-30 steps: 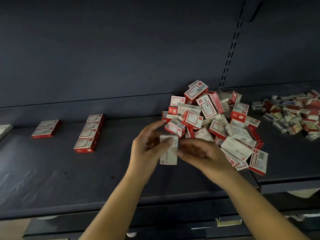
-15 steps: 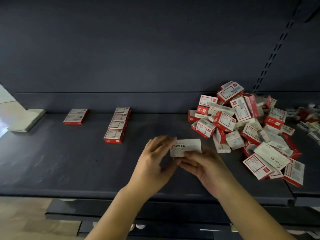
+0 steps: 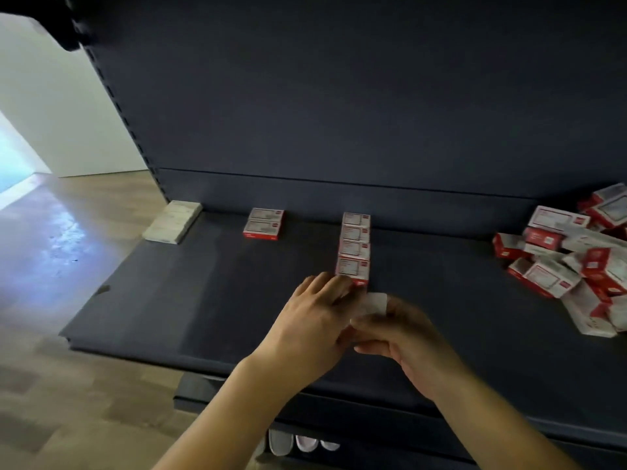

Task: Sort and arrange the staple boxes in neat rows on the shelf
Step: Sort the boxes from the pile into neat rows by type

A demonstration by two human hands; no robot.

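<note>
While half a second ago we held the white box (image 3: 373, 304) out over the open middle of the shelf (image 3: 169, 300) with its STAPLES lettering facing up, it now sits between both hands just in front of the row of four red-and-white boxes (image 3: 354, 247). Our view has swung left with it, so the loose heap (image 3: 570, 262) has slid to the right edge and a pale stack (image 3: 172, 221) at the shelf's left end has come into sight.

Our left hand (image 3: 315, 327) has its fingers curled over the box's left side, fingertips almost touching the nearest box of the row. Our right hand (image 3: 407, 337) pinches the right end from below, the thumb near the top corner. Both grips are closed on the box.

We judge the box is on its way to be set down, perhaps with the pale stack, since it looks plain white rather than red. Beside the row lies a pair of red boxes (image 3: 264, 223).

Motion blur now hides the lettering on the held box, and the labels on the sorted boxes are too small to read.
</note>
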